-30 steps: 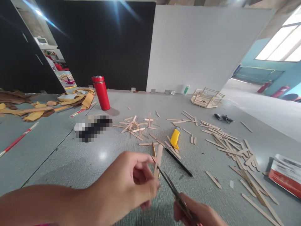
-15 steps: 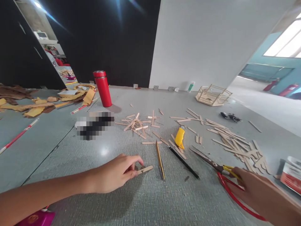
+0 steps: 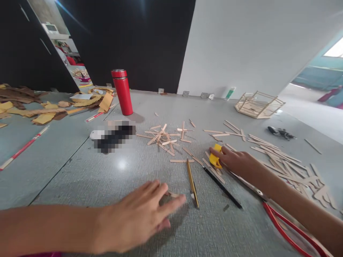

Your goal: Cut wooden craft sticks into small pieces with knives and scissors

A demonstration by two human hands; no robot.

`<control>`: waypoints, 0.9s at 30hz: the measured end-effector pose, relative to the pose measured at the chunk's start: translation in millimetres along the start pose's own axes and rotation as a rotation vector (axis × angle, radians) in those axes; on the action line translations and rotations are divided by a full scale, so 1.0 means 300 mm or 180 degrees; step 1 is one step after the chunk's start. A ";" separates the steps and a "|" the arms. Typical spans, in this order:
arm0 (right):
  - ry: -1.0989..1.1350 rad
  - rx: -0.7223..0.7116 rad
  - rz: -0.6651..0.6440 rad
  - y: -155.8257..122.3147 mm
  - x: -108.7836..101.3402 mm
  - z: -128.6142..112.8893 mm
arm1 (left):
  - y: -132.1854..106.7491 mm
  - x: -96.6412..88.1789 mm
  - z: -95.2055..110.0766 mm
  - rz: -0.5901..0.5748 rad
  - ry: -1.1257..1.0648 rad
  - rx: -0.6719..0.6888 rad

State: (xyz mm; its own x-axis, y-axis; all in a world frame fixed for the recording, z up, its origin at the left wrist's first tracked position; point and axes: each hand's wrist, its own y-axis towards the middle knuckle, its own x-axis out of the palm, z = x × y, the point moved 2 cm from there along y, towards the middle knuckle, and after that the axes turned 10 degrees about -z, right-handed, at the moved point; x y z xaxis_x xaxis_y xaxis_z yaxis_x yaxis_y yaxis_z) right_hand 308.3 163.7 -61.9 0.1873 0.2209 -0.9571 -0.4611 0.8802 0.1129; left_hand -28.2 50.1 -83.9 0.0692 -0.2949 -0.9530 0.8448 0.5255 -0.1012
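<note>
My left hand [image 3: 142, 214] hovers low over the grey floor with its fingers stretched out, holding nothing. A short wooden stick piece [image 3: 173, 195] lies just past its fingertips. My right hand [image 3: 235, 161] reaches forward and closes its fingers on the yellow utility knife [image 3: 215, 160]. The red-handled scissors [image 3: 278, 221] lie on the floor under my right forearm. Between my hands lie a yellow ruler-like strip [image 3: 192, 182] and a black pencil [image 3: 222, 187].
Loose wooden sticks [image 3: 163, 137] are scattered in the middle and at the right [image 3: 278, 160]. A red flask [image 3: 122, 92] stands further back. A wooden stick frame [image 3: 257, 104] sits near the white wall. Cardboard scraps [image 3: 48, 110] lie at the left.
My right hand put the scissors down and moved forward onto the yellow knife. My left hand let go of the short stick and opened flat.
</note>
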 end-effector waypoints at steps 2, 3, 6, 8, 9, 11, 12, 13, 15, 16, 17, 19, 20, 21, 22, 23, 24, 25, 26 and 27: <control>0.0360 -0.0176 -0.0051 0.037 0.015 0.032 | -0.017 0.012 0.031 -0.0104 0.0080 0.0078; 0.0553 -0.0204 -0.0030 0.045 0.011 0.042 | -0.021 0.018 0.037 -0.0118 0.0055 0.0072; 0.1168 0.0020 0.0334 0.027 -0.045 0.012 | -0.010 0.034 0.026 -0.0182 -0.0100 -0.0069; 0.1642 0.0279 0.0705 -0.011 -0.098 -0.075 | 0.005 0.037 0.010 -0.0229 -0.0160 -0.0154; 0.1881 0.0482 0.0927 -0.035 -0.121 -0.134 | 0.011 0.036 0.003 -0.0214 -0.0164 -0.0156; 0.2616 0.0653 0.0930 -0.081 -0.143 -0.271 | 0.018 0.032 -0.004 -0.0105 -0.0120 -0.0129; 0.3818 0.0761 0.0670 -0.099 -0.135 -0.337 | 0.018 0.030 -0.005 -0.0044 -0.0105 -0.0113; 0.4692 0.0858 0.0483 -0.115 -0.125 -0.395 | 0.016 0.029 -0.006 -0.0004 -0.0105 -0.0097; 0.5102 0.1106 0.0219 -0.132 -0.100 -0.468 | 0.011 0.028 -0.009 -0.0012 -0.0166 -0.0077; 0.5046 0.1115 0.0180 -0.133 -0.088 -0.479 | 0.008 0.027 -0.012 -0.0024 -0.0201 -0.0075; 0.4899 0.1104 0.0280 -0.128 -0.080 -0.473 | 0.006 0.027 -0.017 -0.0029 -0.0227 -0.0070; 0.4469 0.1149 0.0702 -0.115 -0.074 -0.430 | 0.005 0.027 -0.028 -0.0003 -0.0234 -0.0050; 0.4230 0.1210 0.0851 -0.108 -0.075 -0.404 | 0.006 0.028 -0.035 0.0012 -0.0220 -0.0040; 0.4040 0.1274 0.0904 -0.103 -0.078 -0.382 | 0.008 0.029 -0.041 0.0011 -0.0209 -0.0020; 0.3979 0.1289 0.0809 -0.099 -0.080 -0.369 | 0.011 0.031 -0.046 0.0003 -0.0205 0.0015; 0.4054 0.1268 0.0596 -0.096 -0.079 -0.365 | 0.014 0.032 -0.050 -0.0019 -0.0208 0.0061; 0.4251 0.1210 0.0326 -0.094 -0.077 -0.370 | 0.017 0.032 -0.053 -0.0039 -0.0215 0.0126; 0.4528 0.1123 0.0019 -0.092 -0.073 -0.382 | 0.019 0.032 -0.055 -0.0062 -0.0225 0.0201; 0.4797 0.1057 -0.0264 -0.091 -0.068 -0.399 | 0.021 0.031 -0.056 -0.0077 -0.0238 0.0275; 0.4989 0.1013 -0.0516 -0.090 -0.062 -0.416 | 0.022 0.029 -0.057 -0.0086 -0.0247 0.0336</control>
State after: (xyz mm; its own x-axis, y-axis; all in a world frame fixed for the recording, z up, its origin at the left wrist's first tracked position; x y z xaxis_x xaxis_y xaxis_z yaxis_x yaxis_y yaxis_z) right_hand 209.0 83.5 -80.5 -0.9081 -0.3298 -0.2580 -0.2979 0.9419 -0.1554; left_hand -31.1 64.5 -97.7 0.0831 -0.3707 -0.9250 0.8977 0.4308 -0.0920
